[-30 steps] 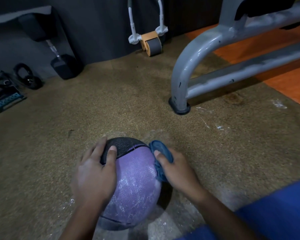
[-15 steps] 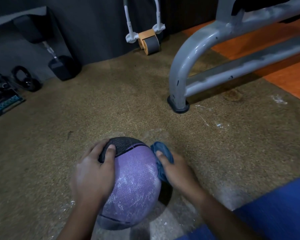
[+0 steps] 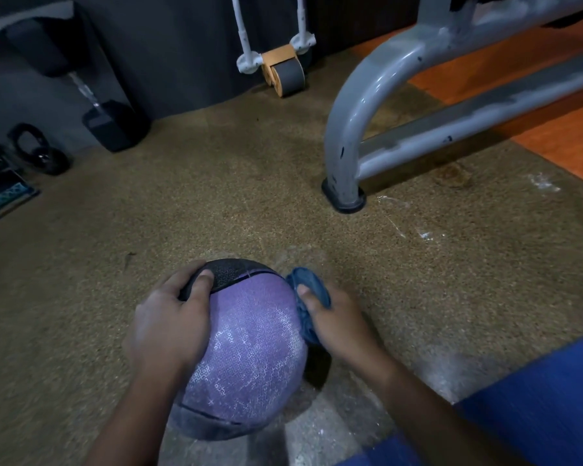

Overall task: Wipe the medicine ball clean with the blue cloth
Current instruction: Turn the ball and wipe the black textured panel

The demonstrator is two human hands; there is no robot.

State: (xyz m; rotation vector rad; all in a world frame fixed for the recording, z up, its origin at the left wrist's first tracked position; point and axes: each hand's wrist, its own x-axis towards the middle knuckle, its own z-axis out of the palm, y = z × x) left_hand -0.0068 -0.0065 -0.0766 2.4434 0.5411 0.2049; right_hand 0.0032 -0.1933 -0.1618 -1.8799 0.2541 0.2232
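Wiping mid-step: medicine ball (image 3: 249,344) on the floor, near side of the grey frame leg (image 3: 342,176). Left hand (image 3: 169,324) steadies it; right hand (image 3: 337,317) grip pinches blue cloth (image 3: 312,290) against its side. Whitish residue, probably dust, remains; next, sweep across.

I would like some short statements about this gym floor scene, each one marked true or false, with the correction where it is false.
1. The left hand rests on the medicine ball. True.
2. The blue cloth lies on top of the ball. False: the right hand presses it against the ball's right side.
3. The ball sits on the floor. True.
4. The grey frame leg touches the ball. False: it stands apart, farther back.
5. An orange and grey roller stands by the wall. True.
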